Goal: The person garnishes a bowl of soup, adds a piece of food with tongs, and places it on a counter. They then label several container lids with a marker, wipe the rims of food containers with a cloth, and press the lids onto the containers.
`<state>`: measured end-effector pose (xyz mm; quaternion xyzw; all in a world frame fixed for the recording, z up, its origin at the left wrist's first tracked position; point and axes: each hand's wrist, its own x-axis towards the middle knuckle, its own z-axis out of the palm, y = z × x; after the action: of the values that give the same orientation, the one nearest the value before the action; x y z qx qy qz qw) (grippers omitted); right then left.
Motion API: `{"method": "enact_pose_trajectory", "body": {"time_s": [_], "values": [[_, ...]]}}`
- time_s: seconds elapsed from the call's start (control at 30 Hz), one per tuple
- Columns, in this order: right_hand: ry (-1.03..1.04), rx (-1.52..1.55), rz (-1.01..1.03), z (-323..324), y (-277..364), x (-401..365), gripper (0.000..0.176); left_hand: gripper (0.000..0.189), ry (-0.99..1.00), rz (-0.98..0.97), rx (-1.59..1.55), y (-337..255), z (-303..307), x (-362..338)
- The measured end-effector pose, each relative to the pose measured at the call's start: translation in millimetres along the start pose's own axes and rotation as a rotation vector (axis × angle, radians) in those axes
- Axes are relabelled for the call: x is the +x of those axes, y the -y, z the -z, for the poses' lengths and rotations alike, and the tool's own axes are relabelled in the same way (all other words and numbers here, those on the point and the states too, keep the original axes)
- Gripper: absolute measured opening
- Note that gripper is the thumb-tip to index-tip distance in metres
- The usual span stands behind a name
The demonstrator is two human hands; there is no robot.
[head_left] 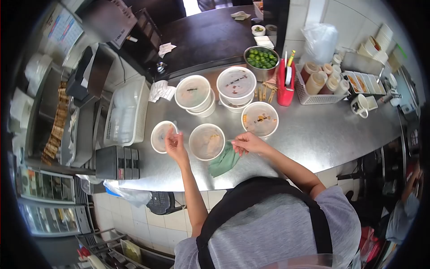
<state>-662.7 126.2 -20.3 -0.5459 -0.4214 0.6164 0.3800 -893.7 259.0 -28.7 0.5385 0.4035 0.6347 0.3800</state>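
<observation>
My left hand point(175, 144) is over the right edge of a small lidded white tub point(161, 140), its fingers apart and holding nothing. With closed fingers, my right hand point(249, 144) pinches the edge of a green cloth point(225, 162), which droops onto the steel counter. Between my hands stands a lidded white bowl point(207, 148) with pale food under its clear lid. Just beyond my right hand is another lidded bowl point(260, 119) with orange and dark pieces inside. Farther back are two stacks of lidded bowls, a left stack point(192, 92) and a right stack point(236, 84).
A metal pot of green limes point(261, 59) stands behind the bowls, beside a red tape dispenser point(285, 83) and clothespins point(266, 93). Sauce bottles fill a white basket point(322, 96) at right, near a mug point(359, 106). Plastic lids sit in a basket point(125, 112) at left.
</observation>
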Motion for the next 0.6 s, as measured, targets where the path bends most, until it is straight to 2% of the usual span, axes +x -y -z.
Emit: {"method": "enact_pose_trajectory", "body": {"time_s": [0.1, 0.23, 0.43, 0.6], "values": [[0.003, -0.098, -0.088, -1.0, -13.5, 21.4, 0.027, 0.031, 0.083, -0.167, 0.459, 24.7, 15.8, -7.0], [0.017, -0.219, -0.100, -9.2, -17.0, 43.9, 0.024, 0.029, 0.114, -0.078, 0.450, 29.6, 16.2, -14.6], [0.099, -0.357, -0.078, -5.8, -0.8, 76.7, 0.022, 0.026, -0.044, -0.006, 0.560, 35.5, 30.8, -43.5], [0.238, -0.372, -0.232, 3.8, 15.1, 101.2, 0.022, 0.032, -0.140, 0.134, 0.191, 50.7, 26.9, -65.2]]}}
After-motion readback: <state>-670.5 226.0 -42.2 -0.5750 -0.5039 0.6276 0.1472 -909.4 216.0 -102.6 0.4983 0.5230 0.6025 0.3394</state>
